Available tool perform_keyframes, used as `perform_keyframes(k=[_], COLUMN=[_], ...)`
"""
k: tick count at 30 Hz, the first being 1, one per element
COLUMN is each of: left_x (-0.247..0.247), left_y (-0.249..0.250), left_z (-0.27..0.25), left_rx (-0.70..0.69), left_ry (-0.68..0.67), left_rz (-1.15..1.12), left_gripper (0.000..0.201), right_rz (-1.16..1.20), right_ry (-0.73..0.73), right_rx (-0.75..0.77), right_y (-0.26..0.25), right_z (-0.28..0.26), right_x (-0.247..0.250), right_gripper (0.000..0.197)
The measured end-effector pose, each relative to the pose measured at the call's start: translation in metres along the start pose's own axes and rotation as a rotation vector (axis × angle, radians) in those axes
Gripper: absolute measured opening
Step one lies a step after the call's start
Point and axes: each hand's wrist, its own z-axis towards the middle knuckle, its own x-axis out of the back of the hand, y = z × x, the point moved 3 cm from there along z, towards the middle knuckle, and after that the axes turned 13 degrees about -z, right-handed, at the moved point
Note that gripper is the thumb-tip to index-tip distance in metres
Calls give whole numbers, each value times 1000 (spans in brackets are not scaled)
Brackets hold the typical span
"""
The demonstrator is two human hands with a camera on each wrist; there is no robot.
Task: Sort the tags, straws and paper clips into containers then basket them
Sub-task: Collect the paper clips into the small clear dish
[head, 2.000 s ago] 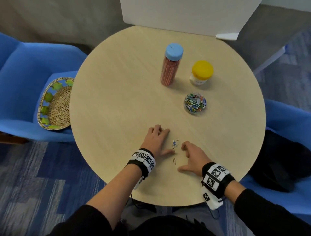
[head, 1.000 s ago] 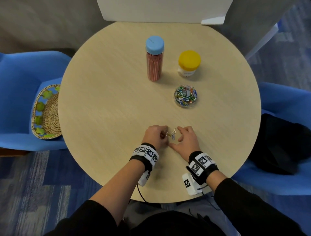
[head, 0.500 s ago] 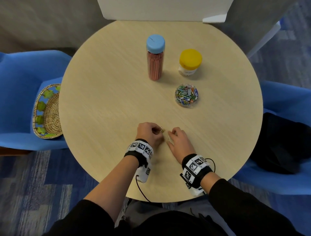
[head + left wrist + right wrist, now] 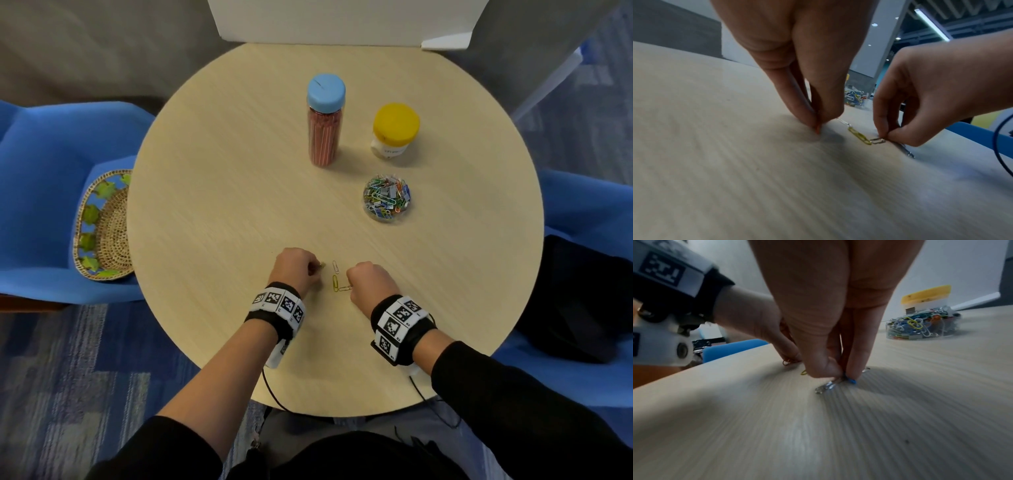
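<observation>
Last loose paper clips (image 4: 337, 279) sit lower-centre of the head view; right hand (image 4: 368, 282) pinches a silver one, left hand (image 4: 294, 269) pinches an orange one, probably headed for the clip dish (image 4: 387, 198) right of centre; basket (image 4: 102, 222) waits far left.

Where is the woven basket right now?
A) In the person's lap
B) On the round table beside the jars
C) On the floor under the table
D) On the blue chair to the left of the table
D: the woven basket sits on the seat of the blue chair at the left, off the round table.
</observation>
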Motion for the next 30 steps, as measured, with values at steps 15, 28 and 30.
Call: perform_keyframes(k=[15,28,30], left_x=[10,17,9], left_y=[18,131,135], left_z=[27,120,130], left_rx=[64,-188,-190], left_ry=[-133,124,87], left_rz=[94,-303,-260], left_gripper=[21,15,16], right_rz=[819,884,946], right_ry=[408,425,453], right_rx=[-350,-388,-396], right_y=[136,189,191], right_z=[39,86,78], right_x=[78,72,73], right_gripper=[12,16,14])
